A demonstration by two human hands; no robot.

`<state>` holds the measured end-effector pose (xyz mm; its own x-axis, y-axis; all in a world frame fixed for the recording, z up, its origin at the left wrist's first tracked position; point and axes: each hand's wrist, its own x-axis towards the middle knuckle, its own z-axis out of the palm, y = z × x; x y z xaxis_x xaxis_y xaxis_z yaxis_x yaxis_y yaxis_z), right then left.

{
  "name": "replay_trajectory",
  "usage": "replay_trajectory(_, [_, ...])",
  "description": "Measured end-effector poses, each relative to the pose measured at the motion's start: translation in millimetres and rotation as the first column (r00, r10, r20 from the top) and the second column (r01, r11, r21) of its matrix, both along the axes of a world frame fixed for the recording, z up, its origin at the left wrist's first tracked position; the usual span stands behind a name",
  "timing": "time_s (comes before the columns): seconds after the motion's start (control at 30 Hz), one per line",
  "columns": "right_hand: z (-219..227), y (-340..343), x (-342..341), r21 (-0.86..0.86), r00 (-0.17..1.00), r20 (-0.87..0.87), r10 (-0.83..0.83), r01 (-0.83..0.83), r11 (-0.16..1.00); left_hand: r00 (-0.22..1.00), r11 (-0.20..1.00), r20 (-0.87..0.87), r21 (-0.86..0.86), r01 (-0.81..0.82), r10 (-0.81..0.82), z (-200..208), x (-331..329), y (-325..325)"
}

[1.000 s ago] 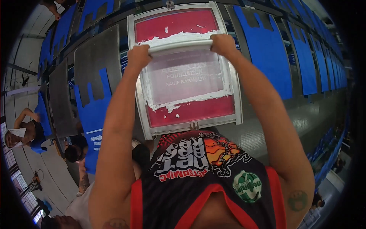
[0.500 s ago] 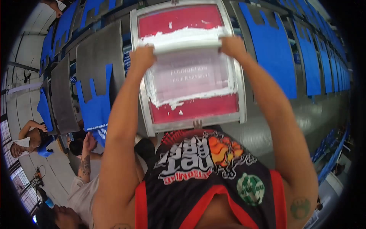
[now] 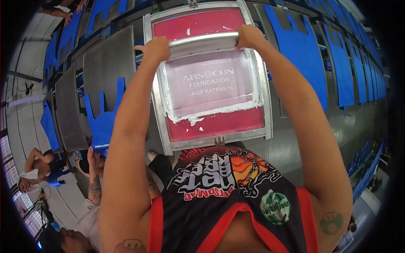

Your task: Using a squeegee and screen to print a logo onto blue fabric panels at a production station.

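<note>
Both my hands grip the long pale bar of a squeegee [image 3: 202,41], which lies across a silk-screen with a metal frame [image 3: 266,114]. My left hand [image 3: 157,48] is closed round its left end, thumb sticking outward. Round the right end, my right hand [image 3: 250,36] is closed too. The squeegee stands tilted near the far part of the screen. Nearer to me shows a pale printing area [image 3: 202,101] with white lettering, edged by smeared white ink [image 3: 223,108]. Red borders [image 3: 228,124] lie beyond the ink at the near and far ends.
Blue bag-shaped cloth pieces [image 3: 295,55] lie on dark boards in rows to both sides. At left, a person's tattooed arm [image 3: 95,185] reaches toward a blue piece [image 3: 103,122]. Another person [image 3: 40,164] is farther left. Someone's hands [image 3: 69,17] show at the upper left.
My hands and the squeegee have shifted slightly away from me, and the bar is now tilted. The white ink band beyond it is now mostly hidden. The tattooed arm has lowered.
</note>
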<state>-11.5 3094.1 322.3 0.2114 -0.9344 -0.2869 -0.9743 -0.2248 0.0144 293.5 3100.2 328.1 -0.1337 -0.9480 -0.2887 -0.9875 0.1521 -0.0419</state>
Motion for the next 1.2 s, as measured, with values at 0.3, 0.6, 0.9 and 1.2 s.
replay_trajectory(0.3, [-22.7, 296.5, 23.9, 0.878, 0.813, 0.233, -0.533, 0.059, 0.475, 0.887, 0.969, -0.401, -0.006, 0.248, -0.229, 7.1, -56.3, -40.5])
replay_trajectory(0.6, [-42.6, 383.7, 72.9, 0.817, 0.181, 0.502, -0.845, 0.222, 0.533, 0.908, 0.960, -0.314, -0.123, 0.252, -0.278, -13.9, -66.9, -28.7])
replay_trajectory(0.9, [-40.2, 391.4, 74.0, 0.705, 0.271, 0.613, -0.742, 0.235, 0.669, 0.931, 0.956, -0.229, -0.137, 0.258, -0.284, -16.2, -73.5, -1.5])
replay_trajectory(1.2, [-58.8, 390.5, 64.6, 0.734, 0.247, 0.604, -0.758, 0.199, 0.650, 0.896, 0.927, -0.336, -0.331, 0.177, -0.291, -52.8, -95.2, 269.5])
